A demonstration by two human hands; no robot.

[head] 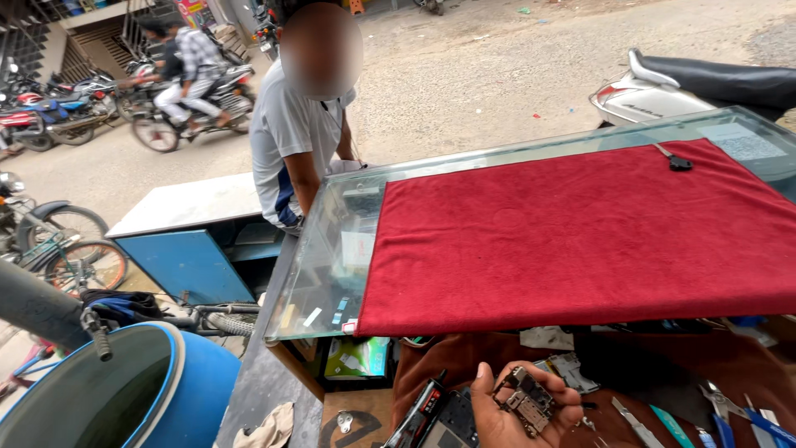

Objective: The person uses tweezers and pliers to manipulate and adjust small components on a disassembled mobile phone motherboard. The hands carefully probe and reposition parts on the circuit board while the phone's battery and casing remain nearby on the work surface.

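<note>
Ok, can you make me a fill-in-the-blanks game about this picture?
1. The cloth on the glass counter is ____.
2. The hand holds small ____ parts.
3. The big barrel at the lower left is ____.
4. A black ____ lies on the cloth's far side.

Missing words: red; metal; blue; key

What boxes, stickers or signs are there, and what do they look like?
Green packet: under the glass counter edge, flat, green and white.
Pale paper sheet: under the glass at the far right corner, rectangular, whitish.
Small stickers: inside the glass case near its front edge, tiny blue and white strips.
Bright sign: top of the picture across the street, yellow and red, mostly cut off.
</note>
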